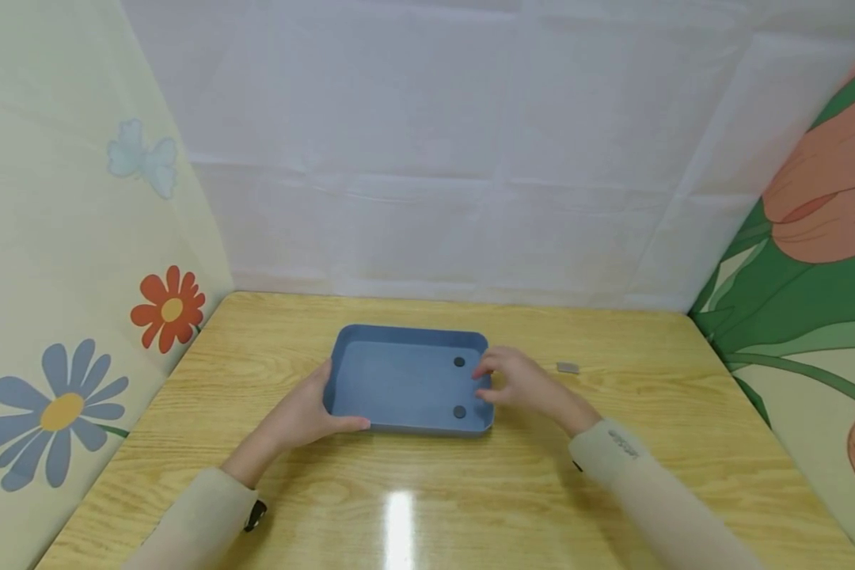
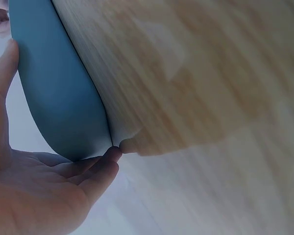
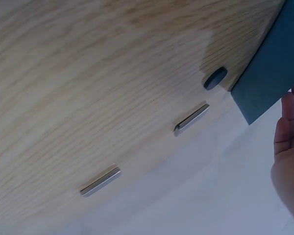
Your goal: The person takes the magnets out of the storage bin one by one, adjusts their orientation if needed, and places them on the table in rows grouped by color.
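A shallow blue tray lies on the wooden table, with one dark disc near its far right corner and another dark disc near the close right corner. My left hand holds the tray's left end, thumb along the near wall; in the left wrist view its fingers touch the tray's outer wall. At the right end, my right hand reaches over the rim, thumb and fingertips apart with nothing seen between them. In the right wrist view the hand's fingertips are partly cut off.
Right of the tray lies a small grey piece. The right wrist view shows a dark disc and two thin metallic bars, one bar closer to the tray and the other bar farther off. White cloth hangs behind the table.
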{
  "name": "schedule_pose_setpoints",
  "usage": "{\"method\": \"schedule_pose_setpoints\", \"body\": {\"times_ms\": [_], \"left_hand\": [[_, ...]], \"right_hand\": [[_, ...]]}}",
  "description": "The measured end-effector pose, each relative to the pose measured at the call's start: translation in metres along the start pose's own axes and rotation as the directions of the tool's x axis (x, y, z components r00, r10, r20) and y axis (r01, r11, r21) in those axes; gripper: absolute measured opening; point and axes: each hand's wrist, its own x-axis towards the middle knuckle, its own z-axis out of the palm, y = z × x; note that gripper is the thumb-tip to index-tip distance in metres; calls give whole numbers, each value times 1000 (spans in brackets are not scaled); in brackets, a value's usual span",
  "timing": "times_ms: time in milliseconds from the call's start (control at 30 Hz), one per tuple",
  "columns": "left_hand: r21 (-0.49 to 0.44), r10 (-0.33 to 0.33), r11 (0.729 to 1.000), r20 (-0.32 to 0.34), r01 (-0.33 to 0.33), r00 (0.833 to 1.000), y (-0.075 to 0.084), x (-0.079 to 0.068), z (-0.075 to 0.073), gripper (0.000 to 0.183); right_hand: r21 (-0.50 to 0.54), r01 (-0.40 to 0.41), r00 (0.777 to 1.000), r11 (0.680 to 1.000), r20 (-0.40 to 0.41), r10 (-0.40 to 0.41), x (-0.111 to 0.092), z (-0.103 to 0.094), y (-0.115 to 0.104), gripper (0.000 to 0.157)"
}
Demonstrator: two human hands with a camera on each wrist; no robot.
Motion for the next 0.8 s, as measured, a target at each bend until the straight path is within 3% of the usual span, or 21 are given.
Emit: {"method": "schedule_pose_setpoints", "body": {"times_ms": [167,567,800], "left_hand": [[0,1,1000,-1,-1,1000,1,0,0,140],[-6,5,1000,-6,-5,1000,1,-2,-1,139],[5,-5,1000,-1,5,1000,-1,-1,0,142]], "right_hand": [[-49,65,997,997,44,-63,5,6,-5,22],[-142,72,984,987,172,-47,12,18,-17,21],[-93,29,975,995,224,-8,16,24,-17,15]]}}
